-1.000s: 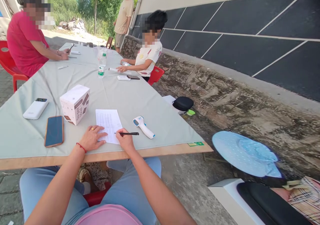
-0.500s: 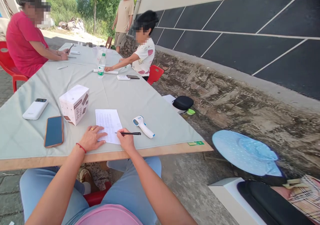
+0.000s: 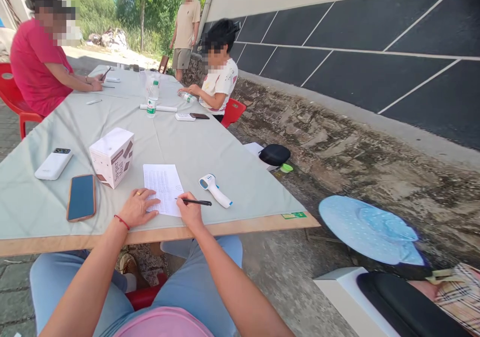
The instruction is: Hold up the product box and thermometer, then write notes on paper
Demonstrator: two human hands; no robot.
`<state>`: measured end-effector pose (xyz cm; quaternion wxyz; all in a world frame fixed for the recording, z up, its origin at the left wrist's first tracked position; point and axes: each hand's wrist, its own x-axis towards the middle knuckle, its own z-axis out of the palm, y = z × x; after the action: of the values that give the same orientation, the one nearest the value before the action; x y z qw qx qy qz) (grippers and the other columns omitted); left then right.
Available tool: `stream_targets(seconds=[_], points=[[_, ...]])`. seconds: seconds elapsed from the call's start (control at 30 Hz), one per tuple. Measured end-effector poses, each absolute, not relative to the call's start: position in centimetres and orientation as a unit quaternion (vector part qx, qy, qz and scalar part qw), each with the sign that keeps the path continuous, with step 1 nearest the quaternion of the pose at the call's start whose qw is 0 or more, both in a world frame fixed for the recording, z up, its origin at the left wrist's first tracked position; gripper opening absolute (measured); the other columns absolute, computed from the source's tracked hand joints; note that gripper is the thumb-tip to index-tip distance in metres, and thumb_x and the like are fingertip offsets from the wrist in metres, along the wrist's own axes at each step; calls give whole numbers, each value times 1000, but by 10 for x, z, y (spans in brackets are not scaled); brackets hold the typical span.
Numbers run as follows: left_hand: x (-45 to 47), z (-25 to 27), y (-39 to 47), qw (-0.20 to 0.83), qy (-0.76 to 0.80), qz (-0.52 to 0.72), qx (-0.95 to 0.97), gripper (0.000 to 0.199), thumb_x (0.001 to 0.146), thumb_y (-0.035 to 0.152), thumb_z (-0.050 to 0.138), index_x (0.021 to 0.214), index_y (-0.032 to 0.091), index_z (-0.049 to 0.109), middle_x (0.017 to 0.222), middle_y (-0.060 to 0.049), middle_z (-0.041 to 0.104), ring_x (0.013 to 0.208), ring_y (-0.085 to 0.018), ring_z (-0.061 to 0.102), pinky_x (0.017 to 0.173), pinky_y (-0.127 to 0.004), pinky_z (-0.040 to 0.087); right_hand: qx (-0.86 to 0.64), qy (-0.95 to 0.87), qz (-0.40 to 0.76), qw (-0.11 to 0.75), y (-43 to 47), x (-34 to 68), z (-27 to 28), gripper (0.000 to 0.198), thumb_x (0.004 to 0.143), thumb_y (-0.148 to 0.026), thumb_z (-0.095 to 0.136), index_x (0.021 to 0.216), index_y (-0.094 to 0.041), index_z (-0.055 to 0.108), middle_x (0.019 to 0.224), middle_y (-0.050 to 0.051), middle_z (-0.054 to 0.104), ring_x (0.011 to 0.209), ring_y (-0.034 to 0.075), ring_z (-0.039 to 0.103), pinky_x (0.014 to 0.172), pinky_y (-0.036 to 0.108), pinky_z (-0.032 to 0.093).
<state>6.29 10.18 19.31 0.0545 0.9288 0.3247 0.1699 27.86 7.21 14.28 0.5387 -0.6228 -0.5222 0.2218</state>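
A white sheet of paper [image 3: 162,179] covered in small lines of writing lies near the table's front edge. My left hand [image 3: 138,208] rests flat with fingers spread, its fingertips on the sheet's left side. In my right hand [image 3: 190,212] is a black pen [image 3: 198,202], its tip at the paper's right part. Just right of the sheet lies a white infrared thermometer [image 3: 215,190]. To the left stand a white box [image 3: 111,157] with brown print and a phone [image 3: 81,197] in an orange-brown case.
A white power bank [image 3: 54,163] lies at the left. Farther off are a water bottle [image 3: 152,99] and a white power bank [image 3: 185,117]. One person [image 3: 221,72] sits at the right, another [image 3: 41,62] at the left. A blue hat [image 3: 360,227] is right of the table.
The seated person at the right has drawn an arm back from beside the standing bottle and now has both hands at another bottle lying down. My hands stay nearly still.
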Motion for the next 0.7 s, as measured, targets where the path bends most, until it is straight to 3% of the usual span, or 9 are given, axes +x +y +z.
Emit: stream_targets(seconds=[0.1, 0.2, 0.37, 0.43, 0.5, 0.57, 0.7], points=[[59, 195, 102, 16, 391, 293, 872, 30, 91, 44, 49, 110, 22, 58, 116, -11, 57, 111, -27, 52, 96, -46, 40, -610, -552, 162, 545, 75, 291, 143, 25, 84, -37, 45, 91, -21, 62, 86, 5, 66, 80, 20, 60, 73, 32, 48], [48, 194, 108, -57, 510, 449, 731, 33, 91, 42, 51, 115, 21, 47, 117, -14, 49, 117, -29, 47, 99, -51, 39, -599, -639, 77, 476, 86, 316, 148, 33, 88, -26, 38, 109, -19, 64, 101, 9, 65, 97, 23, 59, 84, 36, 47], [31, 189, 130, -43, 601, 562, 567, 93, 75, 44, 71, 142, 14, 14, 147, -25, 19, 142, -37, 17, 113, -57, 23, -580, -773, -32, 256, 110, 353, 159, 43, 87, -10, 38, 122, -20, 61, 112, 11, 63, 104, 25, 54, 89, 38, 43], [28, 187, 139, 8, 625, 560, 543, 105, 69, 40, 76, 145, 14, 9, 149, -24, 20, 142, -38, 18, 115, -56, 21, -559, -806, -51, 188, 115, 358, 162, 46, 86, -7, 38, 124, -21, 59, 115, 10, 63, 108, 24, 53, 92, 36, 42], [27, 184, 143, 49, 652, 553, 516, 104, 70, 35, 75, 147, 15, 8, 147, -22, 26, 141, -37, 23, 115, -55, 23, -559, -809, -77, 165, 115, 362, 165, 51, 84, -2, 36, 126, -22, 58, 120, 10, 62, 113, 23, 52, 96, 36, 40], [27, 182, 145, 79, 667, 556, 490, 99, 72, 33, 72, 147, 15, 10, 143, -21, 30, 138, -35, 26, 113, -53, 27, -633, -747, -107, 173, 111, 366, 167, 49, 86, -7, 41, 130, -20, 54, 128, 13, 57, 118, 26, 50, 97, 38, 38], [24, 182, 140, 114, 655, 570, 483, 83, 68, 36, 73, 137, 16, 32, 132, -16, 38, 133, -33, 32, 107, -49, 37, -828, -548, -21, 115, 98, 382, 171, 56, 85, -44, 56, 131, -12, 49, 124, 22, 57, 112, 35, 54, 87, 44, 43]])
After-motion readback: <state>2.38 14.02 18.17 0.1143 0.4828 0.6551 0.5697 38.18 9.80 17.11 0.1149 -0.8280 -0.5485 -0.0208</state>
